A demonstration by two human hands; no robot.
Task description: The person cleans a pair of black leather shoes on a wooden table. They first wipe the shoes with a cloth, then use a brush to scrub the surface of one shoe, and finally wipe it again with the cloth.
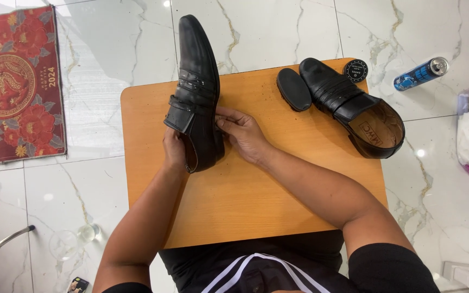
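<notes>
Both forearms reach over the worktop (245, 201)'s near edge, left hand (173, 149) gripping the shoe (196, 92)'s heel, right hand (240, 133) pinching its side to steady it.

I look straight down on a glossy white marble tile floor with grey and gold veins (278, 30), where ceiling lights show as small bright spots. In the middle stands a small orange-brown wooden table with rounded corners (256, 201). At the upper left a red woven mat with flowers and a round gold emblem (17, 87) lies flat on the floor. A blue metal can (422, 73) lies on its side at the upper right. A clear glass cup (66, 244) lies at the lower left near a curved chrome bar (1, 247). A white power strip (468, 274) sits in the lower right corner.
</notes>
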